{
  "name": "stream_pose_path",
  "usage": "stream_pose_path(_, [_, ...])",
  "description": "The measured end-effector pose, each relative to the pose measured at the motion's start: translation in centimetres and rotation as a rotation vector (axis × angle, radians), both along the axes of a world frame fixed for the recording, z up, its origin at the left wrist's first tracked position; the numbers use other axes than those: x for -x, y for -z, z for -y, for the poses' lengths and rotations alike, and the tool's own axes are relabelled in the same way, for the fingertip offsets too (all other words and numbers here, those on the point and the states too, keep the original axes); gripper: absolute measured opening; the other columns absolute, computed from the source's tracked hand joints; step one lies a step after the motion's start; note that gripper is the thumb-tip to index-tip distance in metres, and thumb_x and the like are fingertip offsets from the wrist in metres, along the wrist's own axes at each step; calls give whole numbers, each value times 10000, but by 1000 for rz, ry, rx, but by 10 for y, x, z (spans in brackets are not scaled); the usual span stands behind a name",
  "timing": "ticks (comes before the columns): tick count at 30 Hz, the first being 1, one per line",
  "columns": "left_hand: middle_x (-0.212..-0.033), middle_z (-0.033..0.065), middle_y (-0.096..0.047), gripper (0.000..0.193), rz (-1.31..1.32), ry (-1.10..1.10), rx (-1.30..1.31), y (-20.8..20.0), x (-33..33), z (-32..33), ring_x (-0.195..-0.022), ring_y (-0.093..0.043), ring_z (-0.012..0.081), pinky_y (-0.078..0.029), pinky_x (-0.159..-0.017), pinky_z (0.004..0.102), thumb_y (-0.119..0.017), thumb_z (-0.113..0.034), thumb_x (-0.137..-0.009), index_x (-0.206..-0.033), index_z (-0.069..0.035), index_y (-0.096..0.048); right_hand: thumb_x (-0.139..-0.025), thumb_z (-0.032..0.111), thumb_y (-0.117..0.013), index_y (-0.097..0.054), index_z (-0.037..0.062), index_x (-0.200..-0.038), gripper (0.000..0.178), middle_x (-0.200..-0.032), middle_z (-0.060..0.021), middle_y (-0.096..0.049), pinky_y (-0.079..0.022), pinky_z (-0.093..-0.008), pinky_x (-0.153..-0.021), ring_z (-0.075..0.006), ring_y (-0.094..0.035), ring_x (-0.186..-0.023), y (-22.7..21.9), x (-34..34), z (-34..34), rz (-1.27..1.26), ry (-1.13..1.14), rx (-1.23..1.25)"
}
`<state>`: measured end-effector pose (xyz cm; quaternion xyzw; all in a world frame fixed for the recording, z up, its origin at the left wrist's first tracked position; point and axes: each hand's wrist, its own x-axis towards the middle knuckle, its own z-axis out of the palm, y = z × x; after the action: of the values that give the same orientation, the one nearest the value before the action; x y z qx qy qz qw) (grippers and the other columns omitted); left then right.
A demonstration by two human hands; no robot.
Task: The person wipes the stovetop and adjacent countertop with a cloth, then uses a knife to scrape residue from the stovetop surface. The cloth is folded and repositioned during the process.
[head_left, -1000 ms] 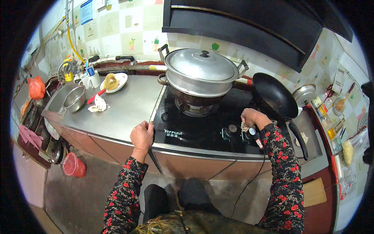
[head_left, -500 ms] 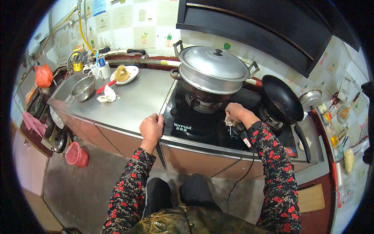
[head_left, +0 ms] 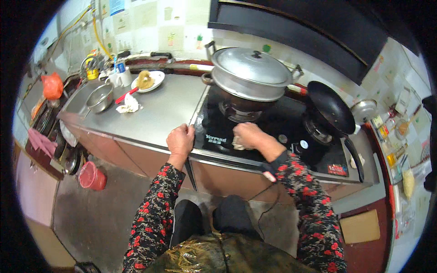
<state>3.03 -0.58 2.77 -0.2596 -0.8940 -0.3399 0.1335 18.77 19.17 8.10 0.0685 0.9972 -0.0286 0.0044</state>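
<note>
My right hand (head_left: 250,135) is closed around a crumpled off-white rag (head_left: 237,143), pressed onto the black glass gas stove (head_left: 214,123) in front of the big pot. My left hand (head_left: 180,140) is curled at the seam between stove and steel counter; what its fingers hold, if anything, is hidden. On the left burner stands a large lidded aluminium steamer pot (head_left: 252,75). A black wok (head_left: 330,109) sits tilted on the right burner, its handle toward me. A small white-and-red piece (head_left: 269,176) with a black cord hangs by my right wrist.
On the steel counter (head_left: 168,104) lie another crumpled rag (head_left: 129,104), a red-handled brush (head_left: 127,94) and a white plate (head_left: 154,81). A metal bowl (head_left: 100,98) is at the sink. A red basket (head_left: 92,176) stands on the floor. The dark range hood (head_left: 291,38) overhangs the stove.
My right hand has slid the rag leftward across the stove, from near the right knob to the middle front. The white-and-red piece moved left along with the wrist. My left hand stays put.
</note>
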Motion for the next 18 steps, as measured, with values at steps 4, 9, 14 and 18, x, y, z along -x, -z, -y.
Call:
stream_pose_path(4, [-762,182,-677,385,-3,14,37,2,3,0,-751,-658,384,-514,-677,480,-570,-408,-888,-755,-63,-675,-810,108,-595,-695,26,-842,133,-886,-225,-687,-536,-491,-714,-377,-682,-862,17,21,42,-167,86,30])
stream_pose_path(9, [-751,185,-673,381,-40,15,43,3,3,0,-742,-654,385,-512,-674,476,-574,-399,-891,-756,-56,-672,-811,141,-588,-668,84,-799,99,-805,-126,-654,-480,-461,-681,-322,-656,-797,39,-35,65,-534,226,-57])
stream_pose_path(14, [-738,187,-668,382,-46,22,37,2,2,0,-735,-654,384,-511,-669,475,-573,-396,-891,-755,-53,-672,-792,134,-601,-688,95,-801,96,-805,-116,-647,-505,-428,-666,-273,-656,-808,53,-123,28,-513,360,-268])
stream_pose_path(18, [-733,188,-667,382,-10,23,30,2,2,0,-727,-655,383,-512,-670,473,-574,-394,-888,-745,-54,-675,-765,126,-639,-707,100,-759,72,-757,-102,-643,-535,-403,-631,-254,-666,-741,46,-198,-13,-468,585,-339])
